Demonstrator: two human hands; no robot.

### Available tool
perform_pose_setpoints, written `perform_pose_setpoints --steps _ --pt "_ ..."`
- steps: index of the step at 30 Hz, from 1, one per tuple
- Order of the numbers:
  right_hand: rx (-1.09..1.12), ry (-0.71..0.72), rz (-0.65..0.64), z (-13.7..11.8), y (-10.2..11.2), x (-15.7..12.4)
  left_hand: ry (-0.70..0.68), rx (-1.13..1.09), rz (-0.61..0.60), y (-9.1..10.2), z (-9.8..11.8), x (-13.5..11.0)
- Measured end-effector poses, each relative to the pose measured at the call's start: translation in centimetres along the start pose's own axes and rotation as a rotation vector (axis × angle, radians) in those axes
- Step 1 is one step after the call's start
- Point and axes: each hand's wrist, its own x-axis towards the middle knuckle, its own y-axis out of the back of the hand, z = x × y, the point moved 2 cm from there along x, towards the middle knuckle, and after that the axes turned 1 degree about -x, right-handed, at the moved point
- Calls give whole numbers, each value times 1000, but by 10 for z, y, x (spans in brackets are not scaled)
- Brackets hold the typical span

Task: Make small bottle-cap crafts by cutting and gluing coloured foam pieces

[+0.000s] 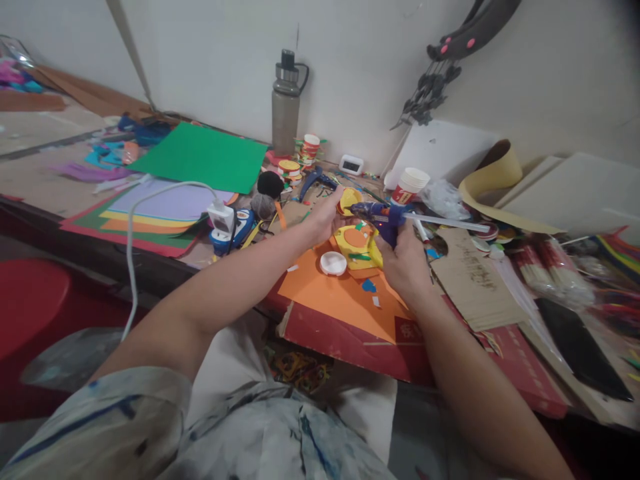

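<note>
My right hand [404,257] is closed round the handle of a blue hot glue gun [387,217], and a long clear glue stick [447,223] juts from its back end. The gun's nozzle points left at a small yellow paper cup [349,198], which my left hand [327,217] grips by its side. Whether the nozzle touches the cup I cannot tell. Below them lies a yellow foam cutout [344,248] with orange and green pieces. A small white lid or dish [333,264] sits beside it on an orange sheet [320,293].
Coloured sheets [200,157] and a blue-and-white power strip [233,230] with a white cable lie left. A grey bottle [285,107] stands behind. Stacked paper cups [411,185], cardboard [477,283] and a black phone-like slab [583,347] are to the right.
</note>
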Motion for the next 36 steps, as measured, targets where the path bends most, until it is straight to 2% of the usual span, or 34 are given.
perform_pose_setpoints --steps 5,9,12,15,21,30,36 --pt "0 6 25 3 -4 1 2 37 -14 -3 0 -4" --pt "18 25 70 5 -4 4 61 123 -45 -7 -6 -9" --pt "-32 -37 84 11 -2 6 67 147 -58 -7 -7 -8" --pt "-64 -99 92 16 -1 5 6 115 -46 -5 -3 -4" --pt "-10 -2 51 10 -5 1 -104 50 42 -2 5 0" --pt "-6 -3 60 3 -4 3 0 58 -52 -3 -5 -3" --pt "8 6 37 10 -3 2 -76 16 33 -3 5 -2"
